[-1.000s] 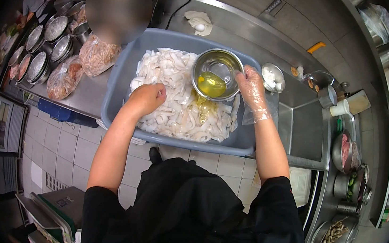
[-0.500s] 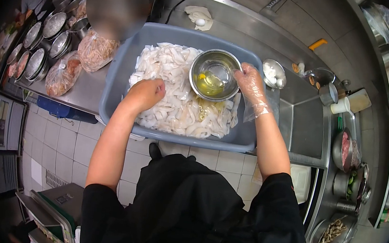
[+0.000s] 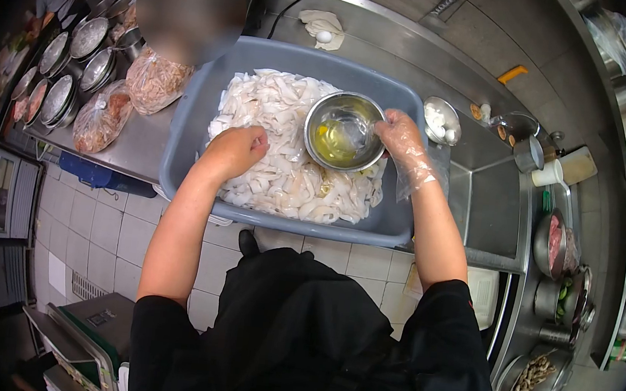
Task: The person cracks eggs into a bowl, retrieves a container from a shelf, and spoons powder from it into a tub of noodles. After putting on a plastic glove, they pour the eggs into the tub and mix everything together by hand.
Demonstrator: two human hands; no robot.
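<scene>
My right hand (image 3: pixel 402 135), in a clear plastic glove, grips the right rim of a steel bowl (image 3: pixel 344 131). Yellowish liquid with a bit of yolk lies inside the bowl. The bowl is over the right part of a heap of white, sliced pieces (image 3: pixel 280 104) in a large grey tub (image 3: pixel 305 56). My left hand (image 3: pixel 237 151), bare, is above the left part of the heap with its fingers curled in. Whatever it may hold is hidden.
Bagged food (image 3: pixel 104 116) and stacked metal bowls (image 3: pixel 56 100) stand on the left counter. A small bowl with eggs (image 3: pixel 441 120) is right of the tub, near the sink (image 3: pixel 495 207). One egg (image 3: pixel 323 36) rests on a cloth behind. A blurred person is at upper left.
The steel bowl has shifted slightly toward me and looks more level, and my right hand moved with it. The stream of liquid below the bowl no longer shows. My left hand is nearly unmoved.
</scene>
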